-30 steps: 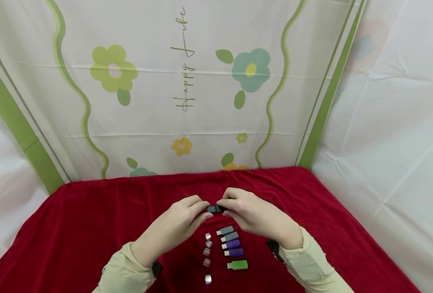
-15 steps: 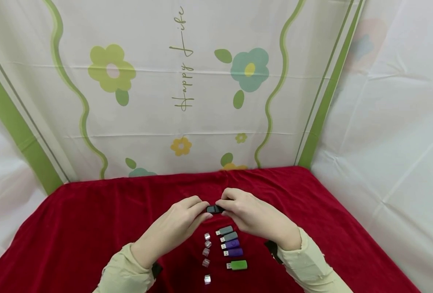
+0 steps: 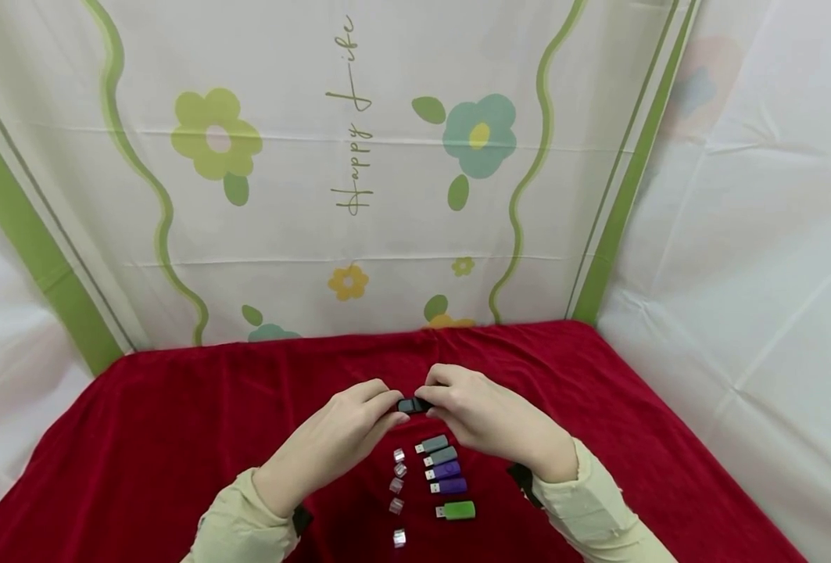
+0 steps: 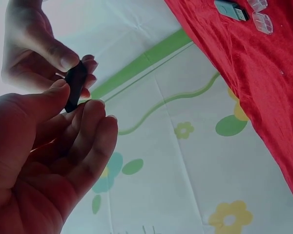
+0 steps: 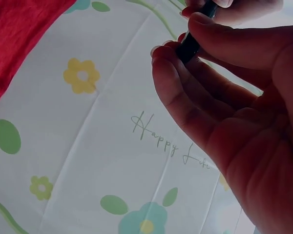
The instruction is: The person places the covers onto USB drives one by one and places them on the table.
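Between my two hands is a small black USB flash drive (image 3: 406, 406), held level over the red cloth in the head view. My left hand (image 3: 345, 426) pinches its left end with thumb and fingers, and my right hand (image 3: 474, 408) pinches the other end. The left wrist view shows the dark, slim body of the drive (image 4: 75, 87) running from one set of fingertips to the other. In the right wrist view, the thumb presses along the drive (image 5: 187, 48), with fingers behind it. Both ends are partly hidden by the fingers.
Below the hands, two grey USB drives (image 3: 440, 457), two purple ones (image 3: 449, 485) and a green one (image 3: 460, 511) lie in a column. Left of them runs a column of several clear caps (image 3: 397, 485). The red cloth (image 3: 176, 438) meets a flowered curtain (image 3: 401, 195) behind.
Both hands keep their grip on the black USB flash drive with almost no movement. The whole view shifts very slightly.
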The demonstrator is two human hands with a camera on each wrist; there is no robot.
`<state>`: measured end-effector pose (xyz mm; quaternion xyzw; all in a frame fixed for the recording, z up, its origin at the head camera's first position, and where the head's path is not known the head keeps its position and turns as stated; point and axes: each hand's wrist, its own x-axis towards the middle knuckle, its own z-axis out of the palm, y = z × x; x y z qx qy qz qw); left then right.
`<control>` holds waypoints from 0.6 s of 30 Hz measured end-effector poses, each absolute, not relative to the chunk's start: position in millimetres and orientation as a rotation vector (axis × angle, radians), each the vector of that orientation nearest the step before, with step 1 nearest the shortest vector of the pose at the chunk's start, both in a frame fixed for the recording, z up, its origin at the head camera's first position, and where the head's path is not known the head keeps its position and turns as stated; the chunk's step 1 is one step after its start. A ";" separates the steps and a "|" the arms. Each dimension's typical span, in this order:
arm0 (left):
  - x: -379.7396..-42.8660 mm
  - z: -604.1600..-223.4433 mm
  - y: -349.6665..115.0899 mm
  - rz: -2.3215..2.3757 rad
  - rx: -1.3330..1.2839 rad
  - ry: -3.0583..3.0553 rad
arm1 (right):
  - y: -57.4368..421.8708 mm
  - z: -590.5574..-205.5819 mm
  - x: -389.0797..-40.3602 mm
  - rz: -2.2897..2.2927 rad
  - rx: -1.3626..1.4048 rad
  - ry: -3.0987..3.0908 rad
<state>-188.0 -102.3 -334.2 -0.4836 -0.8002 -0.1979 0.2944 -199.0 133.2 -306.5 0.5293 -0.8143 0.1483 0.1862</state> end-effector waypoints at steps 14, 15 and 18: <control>-183.3 -357.3 -119.5 -0.463 -1.063 -2.426 | 130.6 -328.7 -217.5 0.277 1.469 -2.438; -181.8 -360.2 -122.6 -0.438 -1.038 -2.447 | 131.2 -332.8 -220.6 0.255 1.437 -2.468; -176.7 -367.7 -132.0 -0.369 -0.992 -2.471 | 132.1 -347.5 -232.9 0.205 1.346 -2.556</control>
